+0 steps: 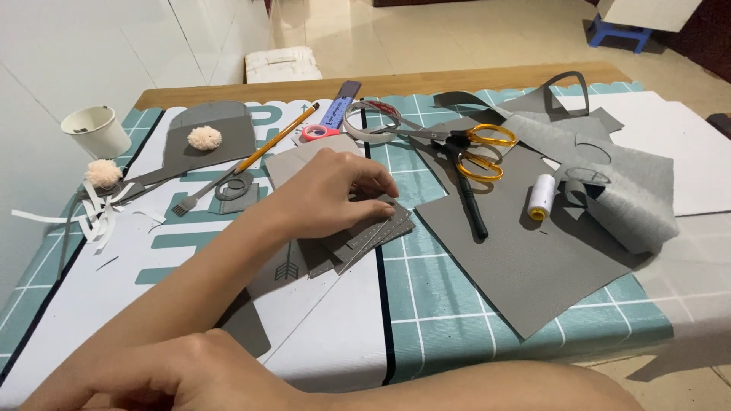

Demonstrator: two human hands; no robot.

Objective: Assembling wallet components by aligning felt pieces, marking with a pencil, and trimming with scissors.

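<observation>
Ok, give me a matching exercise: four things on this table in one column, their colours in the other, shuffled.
Things:
1. scissors handles
2. paper cup
3. thread spool
4. pompom on the grey piece

Colours:
A. white with a yellow core
B. yellow
C. cream
D. white with a teal band

Pairs: 1-B, 2-D, 3-A, 4-C

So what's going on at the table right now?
A person is working with cut grey leather pieces on a teal cutting mat. The left hand presses its fingers on a small stack of stitched grey pieces. The right hand is not visible; only a forearm lies along the near edge. Yellow-handled scissors, a black pen, a thread spool, a pencil and a paper cup lie around, untouched.
</observation>
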